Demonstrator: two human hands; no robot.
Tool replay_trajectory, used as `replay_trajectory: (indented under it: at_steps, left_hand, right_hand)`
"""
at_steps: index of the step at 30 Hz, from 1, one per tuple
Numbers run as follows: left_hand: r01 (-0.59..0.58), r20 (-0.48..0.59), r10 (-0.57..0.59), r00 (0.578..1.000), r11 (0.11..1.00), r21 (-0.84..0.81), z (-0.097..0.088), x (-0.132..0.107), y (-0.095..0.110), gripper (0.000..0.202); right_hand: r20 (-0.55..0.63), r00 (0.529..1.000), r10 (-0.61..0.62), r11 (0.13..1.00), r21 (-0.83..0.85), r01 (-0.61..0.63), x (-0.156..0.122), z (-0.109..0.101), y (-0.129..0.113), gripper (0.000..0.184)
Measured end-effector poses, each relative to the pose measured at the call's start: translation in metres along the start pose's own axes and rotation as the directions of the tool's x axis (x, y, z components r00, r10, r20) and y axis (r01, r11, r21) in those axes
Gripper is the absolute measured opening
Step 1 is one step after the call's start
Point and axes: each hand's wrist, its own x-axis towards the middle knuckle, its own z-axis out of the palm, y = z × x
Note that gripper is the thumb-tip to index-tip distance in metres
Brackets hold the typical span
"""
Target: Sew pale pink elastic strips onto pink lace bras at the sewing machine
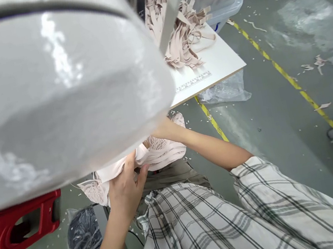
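Note:
A pale pink garment with lace parts lies bunched near my waist, just under the edge of a large glossy white machine body, which looks like a sewing machine head. My left hand grips the garment's smooth band, thumb and forefinger on either side of a fold. A lace end hangs out to the left of that hand. On the far side, my right hand rests at the lace section. Its fingers are hidden behind the machine, so their hold does not show.
Pale pink fabric strips are heaped on a white tabletop with a printed ruler. A clear plastic bin stands behind it. Red plastic stools are at the left and far right. Yellow floor tape runs past scattered scraps.

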Motion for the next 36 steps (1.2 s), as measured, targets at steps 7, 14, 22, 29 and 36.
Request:
replay_trajectory:
  at_steps: [7,14,22,29,36]
  left_hand:
    - [0.002,-0.07,0.006,0.998,0.993,0.115,0.0,-0.004,-0.006,0.066]
    - [0.008,-0.012,-0.006,1.0,0.99,0.141,-0.006,-0.005,-0.004,0.062]
    - [-0.005,-0.023,0.008,1.0,0.992,0.129,-0.006,0.001,0.001,0.059]
    - [0.025,0.032,-0.028,0.999,0.994,0.106,-0.004,0.007,0.007,0.058]
    - [0.007,0.022,-0.009,1.0,0.996,0.087,-0.003,0.012,0.011,0.058]
  right_hand:
    - [-0.135,0.991,-0.004,0.996,0.087,0.016,-0.009,0.002,0.003,0.016]
    - [-0.193,0.98,0.05,0.987,0.157,-0.019,-0.027,-0.003,0.01,0.021]
    - [-0.194,0.98,0.047,0.987,0.158,-0.016,-0.027,-0.005,0.007,0.025]
    - [-0.193,0.981,0.033,0.991,0.135,-0.006,-0.031,-0.007,0.009,0.02]
    - [-0.156,0.986,0.053,0.984,0.179,-0.024,-0.036,-0.008,0.001,0.019]
